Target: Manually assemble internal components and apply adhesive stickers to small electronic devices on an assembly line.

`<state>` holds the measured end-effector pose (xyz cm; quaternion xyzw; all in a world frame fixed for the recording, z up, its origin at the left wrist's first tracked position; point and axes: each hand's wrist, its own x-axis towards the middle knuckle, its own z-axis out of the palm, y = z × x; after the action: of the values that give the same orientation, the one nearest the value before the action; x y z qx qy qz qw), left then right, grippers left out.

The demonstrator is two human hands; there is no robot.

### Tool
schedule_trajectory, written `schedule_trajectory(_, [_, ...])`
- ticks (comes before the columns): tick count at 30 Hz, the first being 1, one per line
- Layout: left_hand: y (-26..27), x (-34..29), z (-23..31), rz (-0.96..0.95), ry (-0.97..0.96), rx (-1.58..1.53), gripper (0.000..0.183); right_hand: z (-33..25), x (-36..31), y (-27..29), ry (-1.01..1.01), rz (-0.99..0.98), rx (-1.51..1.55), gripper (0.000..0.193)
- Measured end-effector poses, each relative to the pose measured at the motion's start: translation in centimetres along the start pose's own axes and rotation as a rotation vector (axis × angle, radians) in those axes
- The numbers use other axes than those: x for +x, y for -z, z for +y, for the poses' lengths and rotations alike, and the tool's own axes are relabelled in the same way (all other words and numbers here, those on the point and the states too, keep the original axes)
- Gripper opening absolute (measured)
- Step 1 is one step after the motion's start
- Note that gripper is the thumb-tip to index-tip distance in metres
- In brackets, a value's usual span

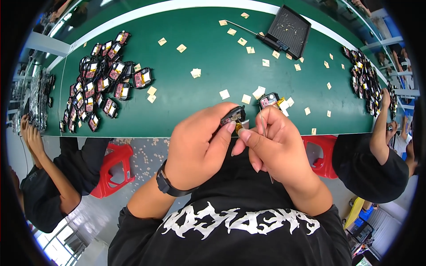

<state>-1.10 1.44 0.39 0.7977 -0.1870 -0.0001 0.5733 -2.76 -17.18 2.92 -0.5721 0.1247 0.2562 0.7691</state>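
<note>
My left hand [197,144] is closed around a small black electronic device housing [229,118], with its opened side tilted toward my right hand. A bit of yellow tape shows at its lower edge. In the pinch of my right hand [282,144] is a thin metal tool [263,122]; its exact kind is partly hidden by the fingers. The right thumb and fingertips are close beside the housing, and I cannot tell whether they touch it. Just beyond my right hand, a second housing [269,100] with a pink board and yellow tape lies on the green table [213,62].
Many similar housings [90,88] are heaped at the left, with another pile [364,82] far right. Small cream paper squares [181,48] are scattered about. At the back stands a black tray [290,29] with a rod. Co-workers sit on both sides near red stools [116,170].
</note>
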Motion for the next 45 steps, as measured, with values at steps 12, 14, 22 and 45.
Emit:
schedule_trajectory(12, [1.7, -0.7, 0.9, -0.046, 0.518, -0.544, 0.031, 1.9, -0.8, -0.3, 0.320, 0.078, -0.023, 0.019])
schedule_trajectory(14, [1.7, -0.9, 1.1, -0.048, 0.518, -0.554, 0.032, 1.6, -0.9, -0.5, 0.259, 0.091, -0.098, 0.020])
schedule_trajectory(22, [1.0, -0.9, 1.4, -0.106, 0.450, -0.442, 0.031, 1.2, -1.0, -0.4, 0.249, 0.145, -0.111, 0.013])
schedule_trajectory(45, [-0.8, -0.3, -1.5, -0.192, 0.472, -0.576, 0.036, 2.8, 0.1, 0.6, 0.281, 0.250, -0.230, 0.015])
